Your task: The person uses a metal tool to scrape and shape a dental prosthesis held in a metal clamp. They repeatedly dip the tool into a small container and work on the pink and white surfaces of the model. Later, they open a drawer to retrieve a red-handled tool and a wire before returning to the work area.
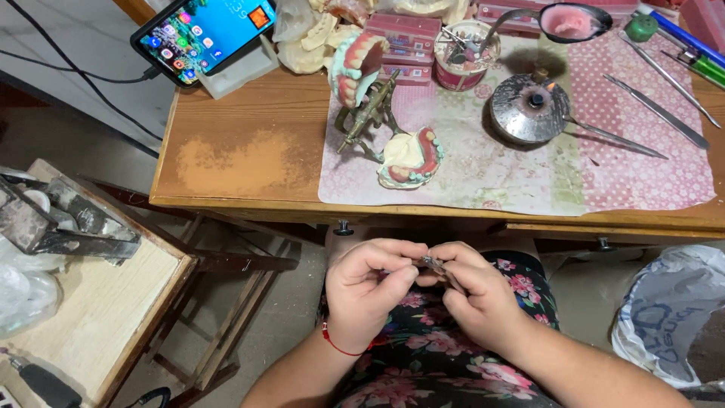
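Note:
Both my hands are in my lap, below the desk's front edge, over flowered dark fabric. My left hand (368, 291) pinches its fingertips against a small thin metal tool (435, 266). My right hand (476, 295) grips the same tool, whose handle runs down under its fingers. What sits at the tool's tip is too small to tell. On the desk above, a brass dental articulator (368, 113) holds an upper denture model (356, 64). A lower denture model (411, 157) with pink gums lies beside it on the patterned mat (642, 177).
A round metal burner (527, 109), several long metal instruments (661, 112), a cup of tools (467, 54) and a phone on a stand (204, 34) are on the wooden desk (242, 162). A side table (91, 302) stands left; a plastic bag (668, 313) lies right.

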